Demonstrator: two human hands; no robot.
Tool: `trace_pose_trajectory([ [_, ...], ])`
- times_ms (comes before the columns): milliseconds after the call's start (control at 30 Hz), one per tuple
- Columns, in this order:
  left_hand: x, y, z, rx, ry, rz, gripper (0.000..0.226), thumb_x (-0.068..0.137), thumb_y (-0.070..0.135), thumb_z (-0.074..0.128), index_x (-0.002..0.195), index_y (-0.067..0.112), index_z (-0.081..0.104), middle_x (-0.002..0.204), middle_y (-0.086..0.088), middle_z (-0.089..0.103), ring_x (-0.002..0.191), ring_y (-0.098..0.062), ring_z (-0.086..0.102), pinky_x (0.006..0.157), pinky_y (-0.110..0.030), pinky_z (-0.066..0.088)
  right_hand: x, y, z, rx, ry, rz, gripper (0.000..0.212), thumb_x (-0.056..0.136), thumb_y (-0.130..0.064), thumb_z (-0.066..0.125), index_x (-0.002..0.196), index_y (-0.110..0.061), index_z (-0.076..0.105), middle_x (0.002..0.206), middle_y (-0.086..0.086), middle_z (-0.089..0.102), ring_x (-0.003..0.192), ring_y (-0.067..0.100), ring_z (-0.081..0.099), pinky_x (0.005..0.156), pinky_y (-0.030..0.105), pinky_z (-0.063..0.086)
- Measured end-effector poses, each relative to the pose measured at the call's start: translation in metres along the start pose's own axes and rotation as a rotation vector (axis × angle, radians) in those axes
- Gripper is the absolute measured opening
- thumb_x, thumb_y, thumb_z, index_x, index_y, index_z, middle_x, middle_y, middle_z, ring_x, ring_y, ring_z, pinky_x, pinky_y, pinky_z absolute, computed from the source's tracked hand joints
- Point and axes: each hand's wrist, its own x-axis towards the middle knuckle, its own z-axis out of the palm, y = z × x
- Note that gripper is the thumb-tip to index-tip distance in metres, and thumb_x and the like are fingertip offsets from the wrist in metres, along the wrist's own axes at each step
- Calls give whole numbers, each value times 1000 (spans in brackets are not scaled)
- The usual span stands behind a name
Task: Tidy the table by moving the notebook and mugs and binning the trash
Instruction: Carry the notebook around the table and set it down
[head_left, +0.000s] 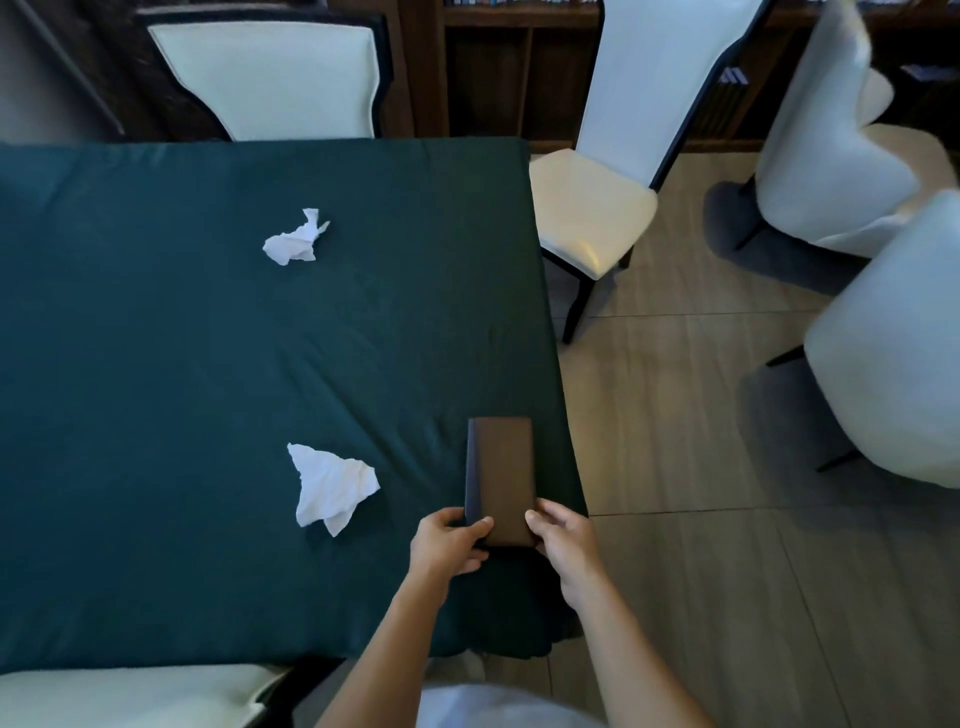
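Both hands on the brown notebook (500, 480), which lies closed near the right edge of the table (156, 364), long side pointing away from the person, close to the near right corner. Left hand (451, 540) grips the near left corner, thumb on the cover and fingers curled at the spine side; right hand (563, 540) holds the near right corner, thumb on top, fingers apparently under or along the edge, though the view doesn't show whether they are actually beneath it. So both sets of fingers are closed on the notebook, not loose. Step in hand looks like moving the notebook. To do it well: get fingers fully under the near edge before lifting, lift level so the cover stays closed, and avoid dragging, since the dark green tablecloth (363, 338) is already wrinkled and would bunch up. Keep clear of the table edge just to the right so it doesn't slip off. Trash not yet binned: one crumpled tissue (332, 486) lies near, left of the notebook, apart from it; a second crumpled tissue (294, 240) sits farther back, well apart. No mugs or bin in view. White chairs (597, 218) stand around the table.
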Motion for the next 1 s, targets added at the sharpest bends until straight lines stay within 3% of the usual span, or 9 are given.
trace_pose_trajectory([
  [67, -3, -7, 1, -6, 26, -9, 50, 85, 29, 85, 128, 13, 65, 99, -6, 79, 76, -21, 81, 65, -30, 65, -1, 9, 0, -48, 27, -9, 38, 96, -21, 70, 134, -18, 64, 120, -2, 68, 110, 16, 60, 105, 41, 51],
  [267, -14, -22, 4, 49, 169, 93, 37, 83, 30, 86, 110, 12, 69, 91, -3, 78, 75, -19, 79, 71, -34, 67, -6, 16, -6, -106, 119, -37, 34, 90, -22, 76, 123, -20, 69, 100, -10, 67, 104, 15, 64, 95, 35, 54],
  [367, -18, -26, 6, 116, 217, 143, 35, 82, 34, 86, 105, 11, 73, 81, 1, 77, 71, -18, 79, 80, -43, 66, -6, 19, -13, -154, 156, -42, 24, 93, -15, 72, 117, -21, 71, 104, -4, 69, 106, 19, 65, 89, 32, 52],
  [500, -21, -30, 6, 237, 231, 154, 36, 77, 46, 84, 99, 21, 71, 72, 3, 78, 71, -17, 78, 82, -43, 64, -12, 17, -17, -200, 154, -59, 25, 95, -19, 70, 120, -19, 69, 104, -4, 66, 100, 16, 61, 86, 29, 50],
  [700, -27, -47, 2, 307, 196, 163, 60, 67, 55, 80, 114, 18, 72, 95, 1, 79, 90, -25, 77, 87, -43, 63, -28, 33, -34, -263, 130, -71, 24, 98, -17, 66, 122, -17, 68, 110, 0, 68, 99, 16, 61, 82, 27, 47],
  [1000, -78, -75, -2, 376, 226, 247, 40, 83, 45, 76, 110, 16, 76, 107, -2, 80, 99, -25, 76, 94, -41, 60, -66, 44, -56, -313, 51, -186, 25, 99, -16, 63, 123, -19, 69, 119, 2, 69, 107, 18, 63, 88, 29, 49],
])
